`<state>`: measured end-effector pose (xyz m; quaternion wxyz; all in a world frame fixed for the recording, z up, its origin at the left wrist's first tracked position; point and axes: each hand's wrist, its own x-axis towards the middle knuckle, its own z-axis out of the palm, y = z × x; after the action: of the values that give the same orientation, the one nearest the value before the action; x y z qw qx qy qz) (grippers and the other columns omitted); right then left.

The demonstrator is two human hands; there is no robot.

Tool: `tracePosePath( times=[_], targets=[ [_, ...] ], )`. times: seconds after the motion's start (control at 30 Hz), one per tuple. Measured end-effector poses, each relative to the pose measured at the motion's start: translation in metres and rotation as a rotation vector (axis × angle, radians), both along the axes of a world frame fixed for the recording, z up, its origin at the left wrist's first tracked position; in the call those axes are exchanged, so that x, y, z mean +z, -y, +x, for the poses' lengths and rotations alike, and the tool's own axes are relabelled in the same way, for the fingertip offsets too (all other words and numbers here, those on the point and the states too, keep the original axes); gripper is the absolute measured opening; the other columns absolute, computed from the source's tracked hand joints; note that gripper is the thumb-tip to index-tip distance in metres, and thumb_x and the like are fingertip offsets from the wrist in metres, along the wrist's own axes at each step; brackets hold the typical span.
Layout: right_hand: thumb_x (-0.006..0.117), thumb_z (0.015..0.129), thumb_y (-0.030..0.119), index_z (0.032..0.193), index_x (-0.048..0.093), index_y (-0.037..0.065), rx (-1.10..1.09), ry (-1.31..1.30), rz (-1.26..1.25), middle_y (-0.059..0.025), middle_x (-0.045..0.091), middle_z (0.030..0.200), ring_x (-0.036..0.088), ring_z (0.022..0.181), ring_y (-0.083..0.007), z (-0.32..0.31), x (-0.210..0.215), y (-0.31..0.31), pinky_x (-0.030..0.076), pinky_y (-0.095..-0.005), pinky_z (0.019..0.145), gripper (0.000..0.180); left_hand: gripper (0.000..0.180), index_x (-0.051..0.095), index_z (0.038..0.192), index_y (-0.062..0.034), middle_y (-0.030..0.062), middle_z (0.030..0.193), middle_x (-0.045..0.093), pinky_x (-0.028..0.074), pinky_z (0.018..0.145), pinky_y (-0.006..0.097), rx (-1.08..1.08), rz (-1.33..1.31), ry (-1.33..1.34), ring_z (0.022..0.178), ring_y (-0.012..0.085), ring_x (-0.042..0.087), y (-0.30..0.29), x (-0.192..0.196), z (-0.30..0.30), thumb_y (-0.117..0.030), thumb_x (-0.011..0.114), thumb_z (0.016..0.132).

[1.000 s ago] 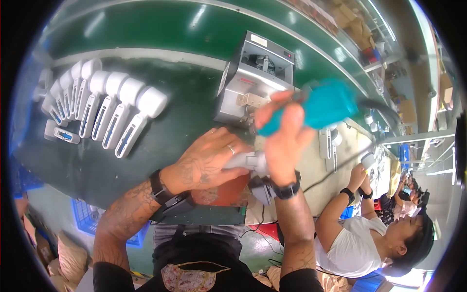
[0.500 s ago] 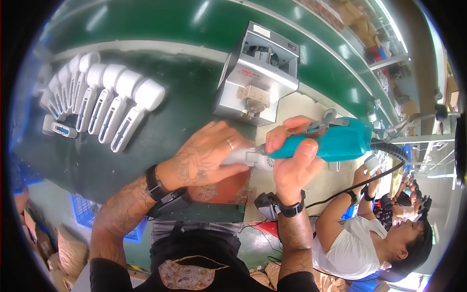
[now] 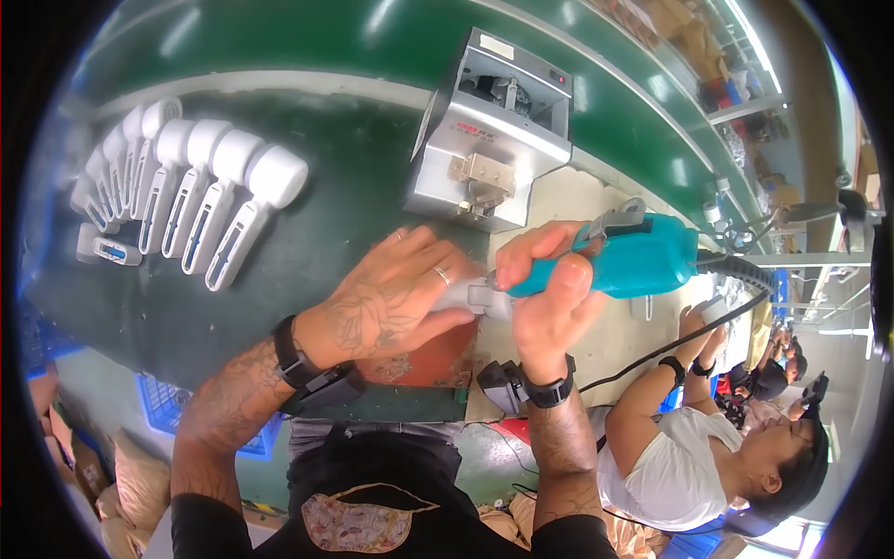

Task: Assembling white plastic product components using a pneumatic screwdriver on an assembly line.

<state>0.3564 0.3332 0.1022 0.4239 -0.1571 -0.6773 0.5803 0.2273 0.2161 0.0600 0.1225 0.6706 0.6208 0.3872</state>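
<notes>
My right hand [image 3: 545, 298] grips a teal electric screwdriver [image 3: 633, 261] lying nearly level, its tip pointing left. A black cable [image 3: 708, 326] trails from its back end. My left hand [image 3: 391, 303] covers and holds a small white plastic part [image 3: 466, 298] against the tool's tip, just above a reddish-brown fixture block [image 3: 419, 359] at the near bench edge. Most of the white part is hidden by my fingers.
A row of several white handle-shaped housings [image 3: 200, 200] lies on the green bench mat at the left. A grey metal machine [image 3: 489, 130] stands behind my hands. A green conveyor belt [image 3: 372, 37] runs along the back. Another person in a white shirt [image 3: 680, 466] works at the right.
The teal screwdriver swung down from a raised tilt to lie nearly level, and its tip now meets the white part in my left hand. My left hand stayed over the fixture.
</notes>
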Motion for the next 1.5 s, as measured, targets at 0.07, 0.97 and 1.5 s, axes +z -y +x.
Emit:
tracePosePath(
  times=[0.07, 0.97, 1.5],
  targets=[
    [0.057, 0.097, 0.056, 0.099, 0.048, 0.0, -0.072, 0.018, -0.019, -0.01, 0.054, 0.068, 0.053, 0.056, -0.0192, -0.002, 0.001, 0.001, 0.045, -0.0338, 0.054, 0.057, 0.039, 0.062, 0.112, -0.011, 0.0046, 0.113, 0.064, 0.046, 0.089, 0.046, 0.014, 0.016, -0.011, 0.101, 0.0289, 0.058, 0.001, 0.002, -0.001, -0.028, 0.079, 0.081],
    [0.055, 0.092, 0.068, 0.109, 0.049, -0.002, -0.045, 0.011, 0.001, -0.0086, 0.05, 0.065, 0.05, 0.056, -0.0193, 0.014, 0.027, 0.014, 0.042, -0.0343, 0.054, 0.072, 0.028, 0.066, 0.113, -0.0121, 0.0047, 0.11, 0.065, 0.045, 0.088, 0.041, 0.001, 0.069, -0.022, 0.099, 0.0276, 0.058, 0.001, -0.005, -0.001, -0.019, 0.071, 0.086],
    [0.058, 0.092, 0.065, 0.1, 0.046, 0.001, -0.039, -0.014, -0.067, -0.0091, 0.051, 0.064, 0.049, 0.053, -0.0195, 0.027, 0.0, 0.02, 0.044, -0.0358, 0.052, 0.066, 0.033, 0.062, 0.119, -0.0092, 0.0067, 0.108, 0.06, 0.043, 0.09, 0.04, -0.048, -0.011, 0.002, 0.101, 0.0283, 0.054, 0.002, -0.001, -0.002, -0.017, 0.068, 0.088]
  ],
)
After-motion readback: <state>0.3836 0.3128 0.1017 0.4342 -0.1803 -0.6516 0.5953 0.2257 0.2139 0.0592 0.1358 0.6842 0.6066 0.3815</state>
